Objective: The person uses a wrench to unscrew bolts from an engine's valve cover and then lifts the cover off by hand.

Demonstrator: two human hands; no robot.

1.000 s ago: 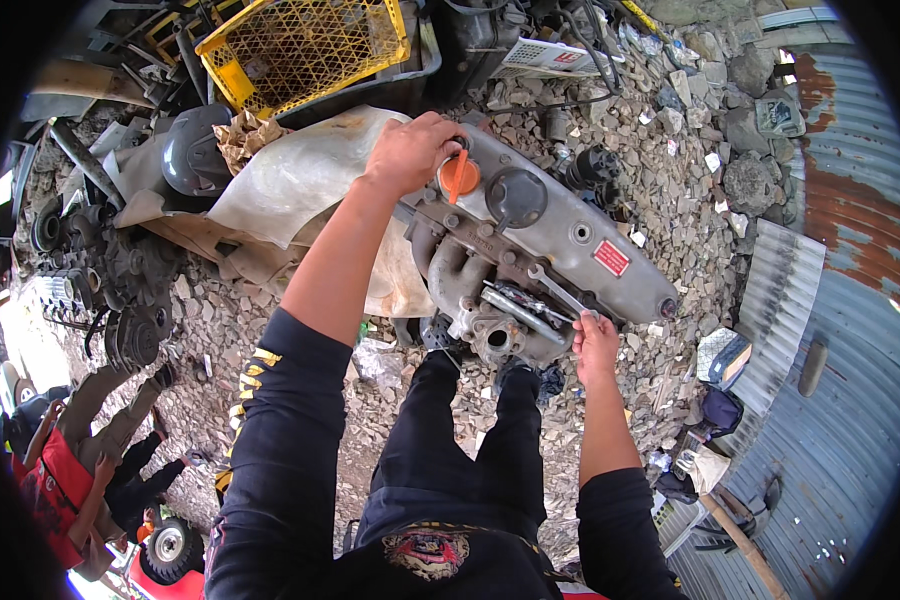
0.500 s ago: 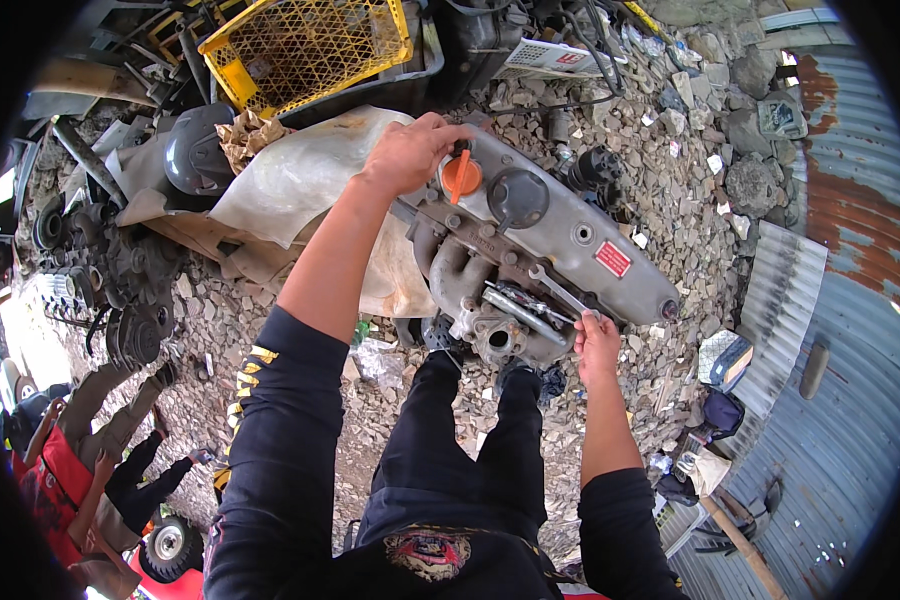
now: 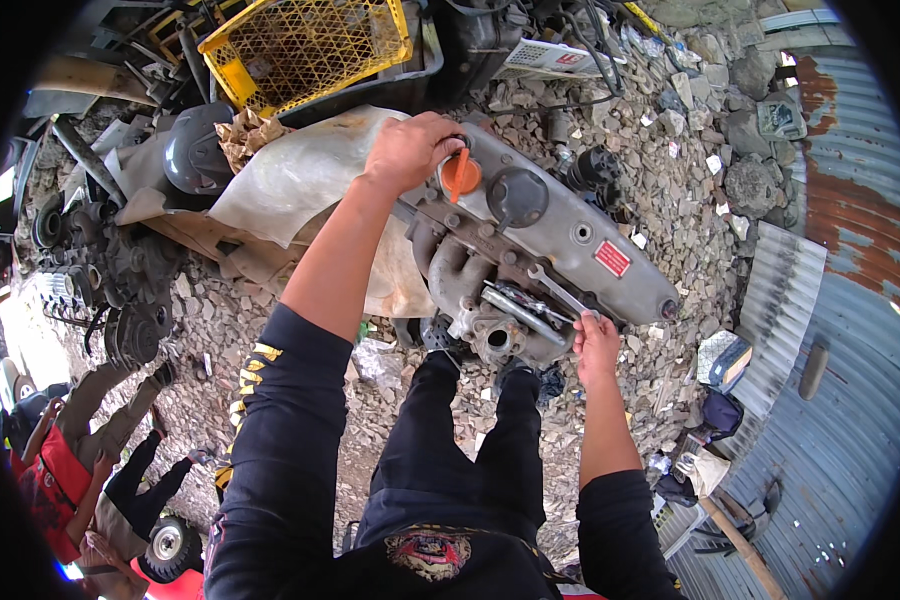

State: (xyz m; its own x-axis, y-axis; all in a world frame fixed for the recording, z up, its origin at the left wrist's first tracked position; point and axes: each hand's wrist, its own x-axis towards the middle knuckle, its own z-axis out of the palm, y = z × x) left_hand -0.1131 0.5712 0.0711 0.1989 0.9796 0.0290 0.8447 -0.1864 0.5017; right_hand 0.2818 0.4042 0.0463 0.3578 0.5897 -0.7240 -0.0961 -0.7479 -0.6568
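A grey engine [image 3: 560, 214] with an orange oil filler cap [image 3: 461, 174] and a round black cap lies before me. My left hand [image 3: 411, 152] rests on its far left end beside the orange cap, fingers curled over the cover's edge. In my right hand [image 3: 597, 341] is a combination wrench [image 3: 560, 289], gripped by its near end. The wrench's open jaw sits at the row of fasteners between cover and manifold [image 3: 457, 270]; whether it seats on a nut is too small to tell. Several slim metal tools [image 3: 522, 309] lie on the manifold, left of my right hand.
Gravel covers the ground. A yellow crate [image 3: 310, 55] stands at the far left, near a grey helmet [image 3: 196, 148] and a pale sheet [image 3: 300, 180]. Other engine parts [image 3: 120, 290] lie left. Corrugated metal [image 3: 850, 330] borders the right. People [image 3: 65, 480] are at the lower left.
My left hand has shifted very slightly at the cover's edge, its fingers curling in more. The wrench and my right hand stay almost where they were.
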